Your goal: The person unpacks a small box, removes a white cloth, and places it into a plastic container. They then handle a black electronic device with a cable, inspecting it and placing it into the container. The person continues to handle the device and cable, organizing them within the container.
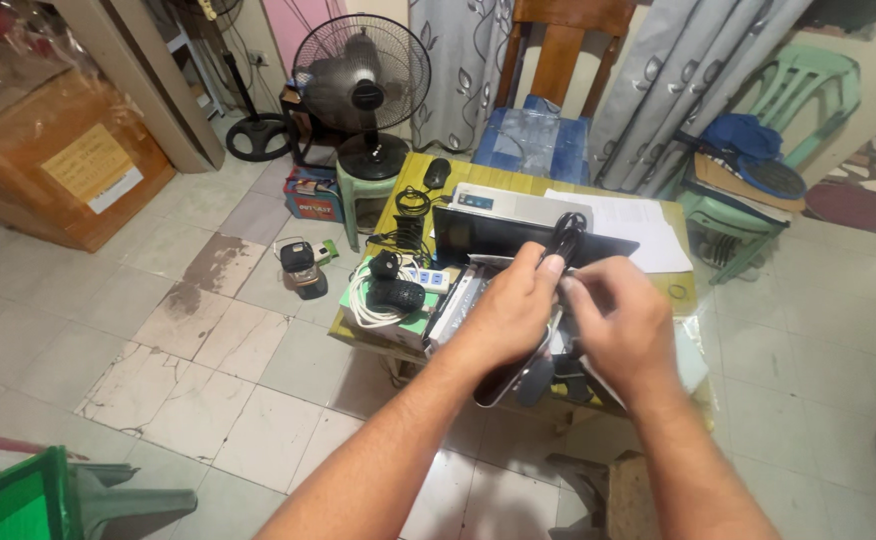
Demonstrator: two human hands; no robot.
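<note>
though blurred, left hand point(506, 318) & right hand point(619, 328) pinch black cable point(564, 234); cable's lower end hidden.

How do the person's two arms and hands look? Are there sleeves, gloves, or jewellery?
Both forearms are bare, with no sleeves in view. The left hand and right hand wear no gloves. No watch, bracelet or ring shows on either.

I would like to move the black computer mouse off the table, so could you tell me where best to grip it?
Grip the mouse across its two long sides, coming from above. It lies flat near the table's far left corner, its rounded back facing up, with open tabletop around it. The coiled black cable lies just in front of it.
</note>
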